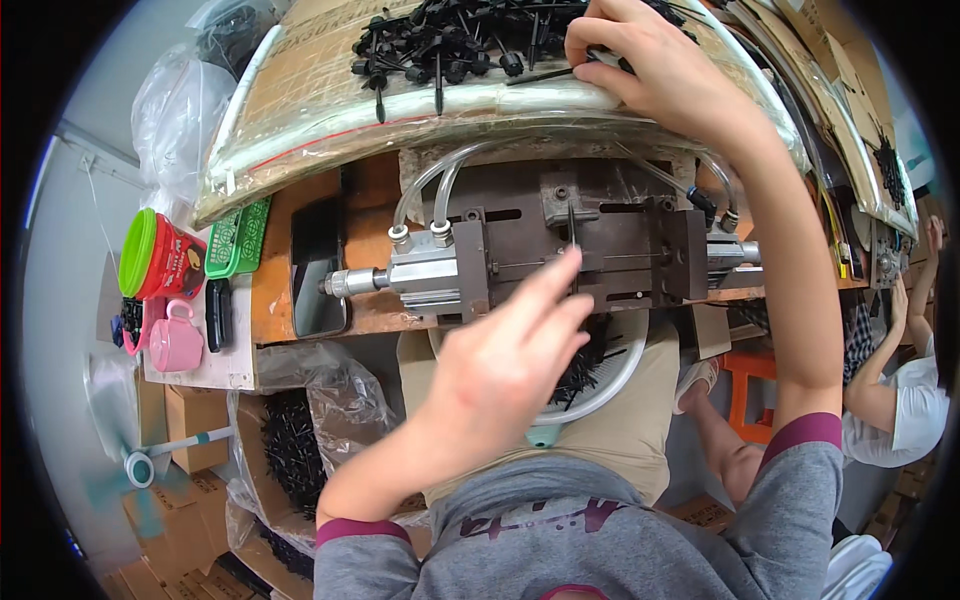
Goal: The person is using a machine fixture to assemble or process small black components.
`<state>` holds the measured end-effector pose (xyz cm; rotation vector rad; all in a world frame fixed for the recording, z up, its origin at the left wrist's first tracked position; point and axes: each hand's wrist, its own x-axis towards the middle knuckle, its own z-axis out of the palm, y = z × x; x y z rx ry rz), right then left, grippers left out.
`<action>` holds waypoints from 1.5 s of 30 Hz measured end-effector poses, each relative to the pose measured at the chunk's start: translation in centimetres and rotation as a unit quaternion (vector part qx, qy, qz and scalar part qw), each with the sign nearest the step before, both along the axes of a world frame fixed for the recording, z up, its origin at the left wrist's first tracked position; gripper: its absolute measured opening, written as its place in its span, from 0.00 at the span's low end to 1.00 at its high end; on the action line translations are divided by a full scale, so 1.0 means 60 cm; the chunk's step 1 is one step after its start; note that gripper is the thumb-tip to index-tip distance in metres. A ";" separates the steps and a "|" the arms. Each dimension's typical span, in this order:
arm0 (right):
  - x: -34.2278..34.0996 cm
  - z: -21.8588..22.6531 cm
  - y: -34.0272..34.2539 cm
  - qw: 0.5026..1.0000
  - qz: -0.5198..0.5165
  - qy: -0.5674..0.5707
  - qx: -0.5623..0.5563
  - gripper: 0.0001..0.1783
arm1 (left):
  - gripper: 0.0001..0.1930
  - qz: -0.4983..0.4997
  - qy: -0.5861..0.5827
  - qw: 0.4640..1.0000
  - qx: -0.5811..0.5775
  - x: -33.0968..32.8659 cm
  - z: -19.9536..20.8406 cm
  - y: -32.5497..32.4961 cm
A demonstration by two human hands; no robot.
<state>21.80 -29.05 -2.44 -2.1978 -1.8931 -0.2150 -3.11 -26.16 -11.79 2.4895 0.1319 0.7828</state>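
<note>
My right hand (655, 70) is at the pile of black plastic parts (440, 50), on the raised work surface at the back. Its thumb and forefinger are closed on a thin black plastic stick (540, 76) that points left. My left hand (510, 345), slightly blurred, hovers at the front edge of a dark metal clamping fixture (610, 235). Its fingers are stretched out and apart, the forefinger reaching toward the fixture's middle. A slim black pin (572, 222) stands there, just beyond the fingertip. The left thumb is hidden.
Clear air hoses (430, 190) run to a silver cylinder (425, 285) beside a phone (318, 265). Below the fixture, a white basin (625, 375) on my lap holds black parts. Left stand a red tub (170, 260), pink cup (175, 340) and green basket (238, 238). Another person (895, 410) sits right.
</note>
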 end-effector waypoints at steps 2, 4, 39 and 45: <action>0.025 -0.012 0.003 0.998 0.014 0.052 -0.012 0.07 | 0.14 0.006 0.038 0.998 0.045 -0.003 -0.040 -0.019; 0.036 -0.015 -0.006 0.996 0.017 0.088 -0.015 0.09 | 0.15 0.021 0.047 0.994 0.098 0.005 -0.057 -0.027; -0.191 -0.193 -0.185 0.997 0.007 0.028 0.067 0.11 | 0.05 0.065 -0.099 0.968 0.222 0.277 0.149 0.218; -0.139 -0.132 -0.145 0.955 0.057 0.251 0.148 0.17 | 0.11 0.065 -0.183 0.978 -0.083 0.208 0.199 0.205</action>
